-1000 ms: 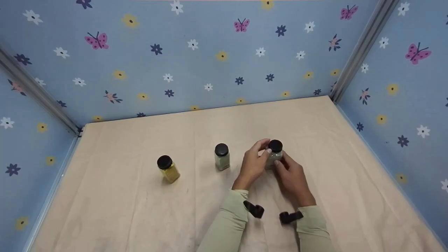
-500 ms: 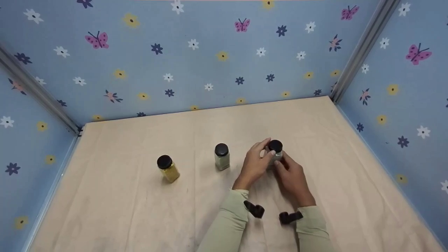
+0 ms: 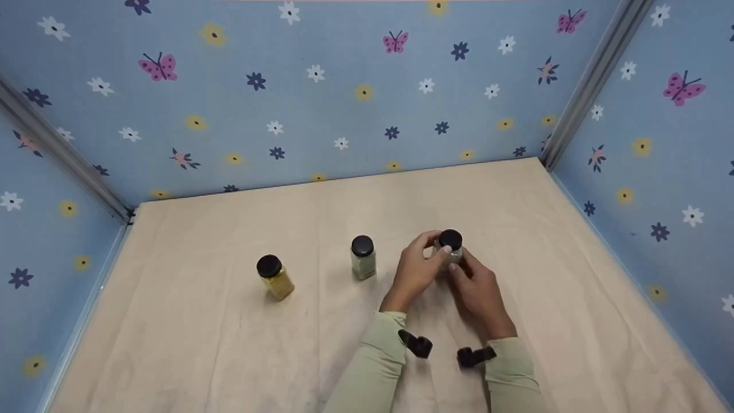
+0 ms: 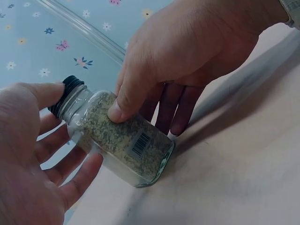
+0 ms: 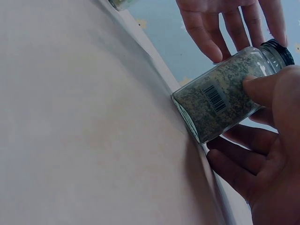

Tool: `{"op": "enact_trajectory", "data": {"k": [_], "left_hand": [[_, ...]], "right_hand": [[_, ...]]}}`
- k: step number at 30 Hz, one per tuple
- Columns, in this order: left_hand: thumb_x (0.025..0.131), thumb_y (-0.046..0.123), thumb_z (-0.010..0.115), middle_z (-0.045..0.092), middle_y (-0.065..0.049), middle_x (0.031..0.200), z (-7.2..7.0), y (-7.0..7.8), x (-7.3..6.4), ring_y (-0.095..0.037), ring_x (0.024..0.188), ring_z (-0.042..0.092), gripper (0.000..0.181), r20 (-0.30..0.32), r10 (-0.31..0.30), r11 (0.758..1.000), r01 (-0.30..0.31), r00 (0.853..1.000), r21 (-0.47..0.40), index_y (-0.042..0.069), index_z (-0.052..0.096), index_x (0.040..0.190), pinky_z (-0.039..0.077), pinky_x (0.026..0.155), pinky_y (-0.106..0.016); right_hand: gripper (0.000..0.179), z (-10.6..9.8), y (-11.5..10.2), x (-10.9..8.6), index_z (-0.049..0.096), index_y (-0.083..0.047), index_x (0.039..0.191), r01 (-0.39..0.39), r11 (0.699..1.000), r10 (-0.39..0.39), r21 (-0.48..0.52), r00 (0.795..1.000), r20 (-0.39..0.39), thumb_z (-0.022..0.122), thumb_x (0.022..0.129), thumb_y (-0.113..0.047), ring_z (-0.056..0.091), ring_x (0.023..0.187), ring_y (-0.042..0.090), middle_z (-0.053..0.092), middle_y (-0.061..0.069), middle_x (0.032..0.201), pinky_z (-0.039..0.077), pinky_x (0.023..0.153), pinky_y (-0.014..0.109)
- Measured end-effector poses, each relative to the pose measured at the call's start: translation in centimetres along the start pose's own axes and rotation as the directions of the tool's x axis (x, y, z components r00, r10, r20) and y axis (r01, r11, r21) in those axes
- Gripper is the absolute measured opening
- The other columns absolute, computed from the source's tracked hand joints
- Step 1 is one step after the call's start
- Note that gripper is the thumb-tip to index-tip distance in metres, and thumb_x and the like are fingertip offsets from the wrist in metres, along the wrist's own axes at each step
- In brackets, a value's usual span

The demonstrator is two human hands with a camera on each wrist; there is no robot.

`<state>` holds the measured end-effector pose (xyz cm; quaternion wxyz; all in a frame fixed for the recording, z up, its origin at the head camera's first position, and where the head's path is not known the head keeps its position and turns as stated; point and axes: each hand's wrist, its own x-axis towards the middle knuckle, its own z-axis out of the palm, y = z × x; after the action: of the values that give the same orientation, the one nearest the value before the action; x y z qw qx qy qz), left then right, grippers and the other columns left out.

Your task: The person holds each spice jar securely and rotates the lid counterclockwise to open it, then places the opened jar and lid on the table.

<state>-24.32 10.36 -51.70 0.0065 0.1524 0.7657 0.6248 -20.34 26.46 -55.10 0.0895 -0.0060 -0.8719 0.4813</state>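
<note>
A square glass spice jar [image 4: 122, 140] of dried green-grey flakes has a black screw cap [image 3: 450, 240] and a barcode sticker on one side. My right hand [image 3: 481, 287] grips its body, thumb flat against the glass and fingers behind. At the neck, my left hand [image 3: 413, 269] holds the jar with its thumb at the cap's edge and its fingers curved round the far side. In the right wrist view the jar [image 5: 220, 96] leans, its base close over the cloth. To the left stand a second jar [image 3: 364, 264] with pale green contents and a third jar [image 3: 278, 284] with yellow contents.
A beige cloth [image 3: 183, 344] with soft creases covers the table. Blue patterned panels [image 3: 321, 103] wall off the back and both sides, with grey posts [image 3: 590, 86] at the corners. A black camera mount [image 3: 417, 344] sits on each sleeved wrist.
My left thumb has shifted slightly right along the cap's edge, and the left fingers have moved a little at the neck. My right hand and the other two jars stay where they were.
</note>
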Motion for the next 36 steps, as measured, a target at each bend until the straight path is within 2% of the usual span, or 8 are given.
{"op": "enact_trajectory", "data": {"k": [5,8,14,17,22,30,36], "left_hand": [[0.101,0.03,0.062,0.065,0.009,0.123,-0.08,-0.13,0.08,-0.01,0.121,0.057,0.029,-0.02,0.0,1.0,0.0,1.0,-0.008,0.021,0.065,0.128,0.049,0.095,-0.03],[0.101,0.027,0.063,0.067,0.009,0.119,-0.07,-0.24,0.13,-0.011,0.117,0.059,0.026,-0.035,0.013,1.0,-0.014,0.999,-0.021,0.02,0.067,0.125,0.049,0.094,-0.028],[0.098,0.024,0.067,0.069,0.006,0.118,0.09,-0.47,0.18,-0.023,0.119,0.062,0.026,-0.051,0.021,0.999,-0.024,0.998,-0.042,0.016,0.067,0.123,0.05,0.094,-0.029],[0.098,0.027,0.067,0.066,0.003,0.126,0.11,-0.46,0.12,-0.024,0.121,0.06,0.033,-0.042,0.01,1.0,-0.011,0.999,-0.025,0.016,0.064,0.129,0.049,0.094,-0.028],[0.099,0.03,0.065,0.061,-0.001,0.136,0.05,-0.27,0.06,-0.016,0.123,0.058,0.045,-0.014,0.003,1.0,-0.003,1.0,0.026,0.014,0.058,0.14,0.049,0.095,-0.029],[0.1,0.031,0.064,0.06,0.0,0.133,0.06,-0.27,0.27,-0.014,0.121,0.056,0.05,0.019,0.03,0.993,-0.032,0.999,0.112,0.015,0.054,0.146,0.049,0.096,-0.034],[0.1,0.033,0.063,0.058,-0.002,0.135,0.01,-0.38,0.34,-0.016,0.122,0.056,0.05,0.032,0.038,0.994,-0.041,0.999,0.101,0.013,0.054,0.146,0.05,0.094,-0.032]], "right_hand": [[0.057,0.02,-0.07,0.11,0.042,-0.01,0.153,-0.015,1.0,0.015,0.012,1.0,0.003,0.057,0.103,-0.033,0.043,0.139,0.026,0.05,0.011,0.148,0.033,0.113,0.045],[0.056,0.01,-0.06,0.11,0.042,-0.01,0.153,-0.024,1.0,0.024,0.009,1.0,0.007,0.057,0.104,-0.031,0.043,0.139,0.026,0.049,0.011,0.149,0.034,0.113,0.045],[0.056,0.04,0.04,0.05,0.042,-0.009,0.153,-0.023,1.0,0.023,0.02,1.0,0.003,0.057,0.103,-0.03,0.044,0.139,0.026,0.05,0.012,0.149,0.034,0.113,0.045],[0.057,0.08,0.0,-0.04,0.041,-0.009,0.153,-0.018,1.0,0.018,0.014,1.0,0.003,0.057,0.103,-0.033,0.043,0.139,0.026,0.049,0.012,0.149,0.034,0.113,0.045],[0.059,0.16,0.01,-0.15,0.04,-0.011,0.154,-0.008,1.0,0.008,0.0,1.0,0.008,0.055,0.104,-0.037,0.043,0.14,0.023,0.048,0.01,0.15,0.035,0.113,0.044],[0.059,0.16,-0.08,-0.17,0.039,-0.011,0.155,-0.027,1.0,0.027,-0.011,0.999,0.02,0.054,0.104,-0.037,0.042,0.14,0.025,0.047,0.01,0.151,0.033,0.113,0.045],[0.058,0.19,-0.17,-0.06,0.038,-0.011,0.155,-0.027,1.0,0.027,-0.013,0.999,0.019,0.054,0.104,-0.034,0.041,0.141,0.025,0.046,0.01,0.152,0.032,0.114,0.046]]}}
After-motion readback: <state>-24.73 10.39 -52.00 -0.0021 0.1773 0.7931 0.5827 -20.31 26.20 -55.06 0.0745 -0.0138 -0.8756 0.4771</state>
